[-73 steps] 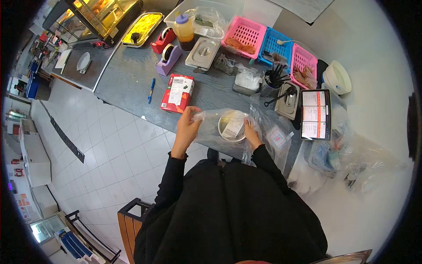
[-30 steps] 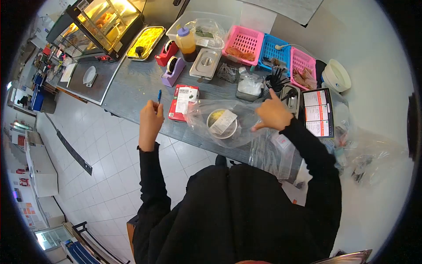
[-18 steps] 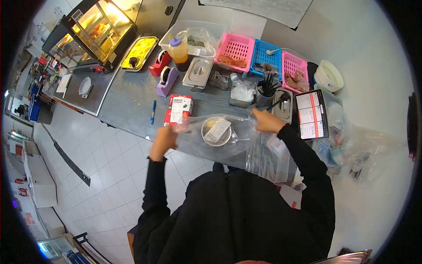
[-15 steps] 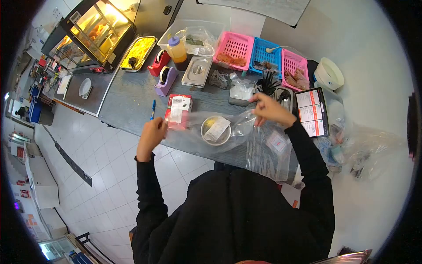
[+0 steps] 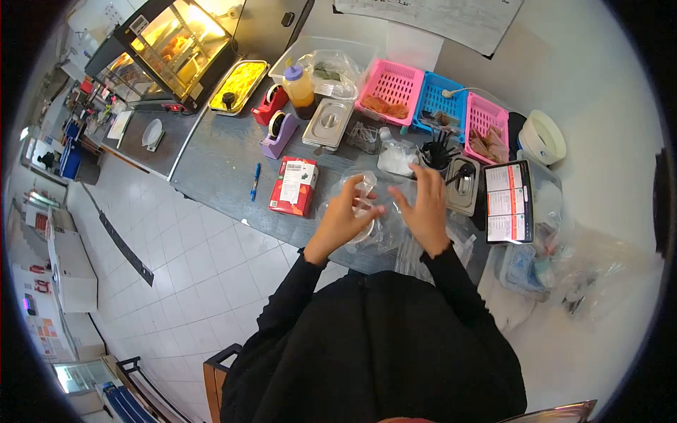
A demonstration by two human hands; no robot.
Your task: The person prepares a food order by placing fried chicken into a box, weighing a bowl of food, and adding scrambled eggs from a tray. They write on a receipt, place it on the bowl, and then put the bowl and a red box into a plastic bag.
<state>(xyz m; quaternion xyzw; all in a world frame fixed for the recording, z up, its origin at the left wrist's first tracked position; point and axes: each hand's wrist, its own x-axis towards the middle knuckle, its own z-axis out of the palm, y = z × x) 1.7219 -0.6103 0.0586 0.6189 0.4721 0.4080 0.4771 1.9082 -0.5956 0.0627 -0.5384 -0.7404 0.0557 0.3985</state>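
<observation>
A round bowl [image 5: 361,227], mostly covered by my left hand, sits inside a clear plastic bag [image 5: 384,233] near the counter's front edge. My left hand [image 5: 347,218] is over the bowl, its fingers curved and apart at the bag's gathered top. On the right, my right hand [image 5: 424,206] is raised with its fingers spread, above the right part of the bag. A red box [image 5: 294,186] with a white label stands left of the bowl. Beyond my right hand is a metal container holding a clear bag [image 5: 396,156].
A blue pen [image 5: 255,182], purple tape dispenser [image 5: 280,135], lidded steel container [image 5: 328,123] and sauce bottle [image 5: 299,90] are on the counter. Pink [image 5: 392,88] and blue baskets [image 5: 443,102] stand at the back. A tablet [image 5: 509,202] is at the right, a warming cabinet [image 5: 166,53] back left.
Both hands have come closer together; the left moved right, over the bowl. The bag, stretched between them before, is now bunched around the bowl. The camera view has shifted slightly.
</observation>
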